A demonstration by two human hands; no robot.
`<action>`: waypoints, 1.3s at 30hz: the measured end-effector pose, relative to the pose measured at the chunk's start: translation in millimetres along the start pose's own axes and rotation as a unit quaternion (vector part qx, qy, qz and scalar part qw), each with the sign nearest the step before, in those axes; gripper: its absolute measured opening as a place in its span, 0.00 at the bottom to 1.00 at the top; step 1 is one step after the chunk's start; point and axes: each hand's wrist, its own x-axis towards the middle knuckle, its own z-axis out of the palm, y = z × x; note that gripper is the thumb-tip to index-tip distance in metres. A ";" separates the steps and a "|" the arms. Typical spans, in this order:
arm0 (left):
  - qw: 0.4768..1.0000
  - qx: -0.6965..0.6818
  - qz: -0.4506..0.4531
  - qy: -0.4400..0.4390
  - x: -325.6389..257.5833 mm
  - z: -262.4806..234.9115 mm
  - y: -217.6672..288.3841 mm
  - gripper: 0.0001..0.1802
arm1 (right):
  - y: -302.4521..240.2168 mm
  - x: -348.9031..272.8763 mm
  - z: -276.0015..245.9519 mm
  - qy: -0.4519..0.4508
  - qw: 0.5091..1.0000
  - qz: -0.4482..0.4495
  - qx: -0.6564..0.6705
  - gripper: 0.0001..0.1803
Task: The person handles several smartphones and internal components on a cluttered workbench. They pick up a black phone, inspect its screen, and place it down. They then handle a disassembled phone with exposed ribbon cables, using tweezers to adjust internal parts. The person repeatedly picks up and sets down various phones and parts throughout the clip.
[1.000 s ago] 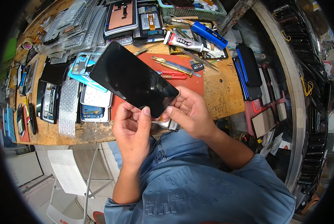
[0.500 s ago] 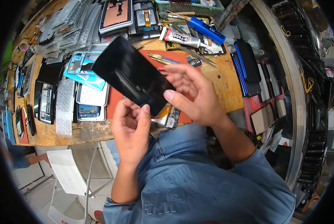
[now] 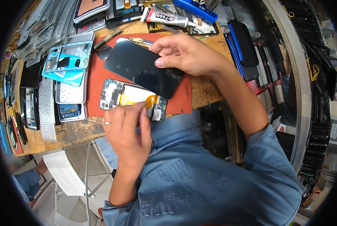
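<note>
a worn wooden table [image 3: 76, 132] with a chipped front edge sits beyond the fingers. below the fingers, pale floor [image 3: 68, 203] shows under a white metal stool [image 3: 86, 177]. to the right of them stand dark shelves [image 3: 321, 113] packed with stacked parts.
</note>
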 end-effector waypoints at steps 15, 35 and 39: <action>0.979 0.166 0.100 -0.056 -4.5 16.0 -3.2 0.17 | -19.1 13.6 12.4 0.005 0.965 -0.112 -0.238 0.18; 0.971 0.141 0.145 -0.129 17.3 9.2 -12.7 0.17 | -6.0 -67.1 37.4 0.147 0.909 -0.137 -0.365 0.29; 0.972 0.122 0.138 -0.149 21.5 6.3 -15.5 0.17 | -2.6 -65.4 39.1 0.152 0.904 -0.152 -0.368 0.29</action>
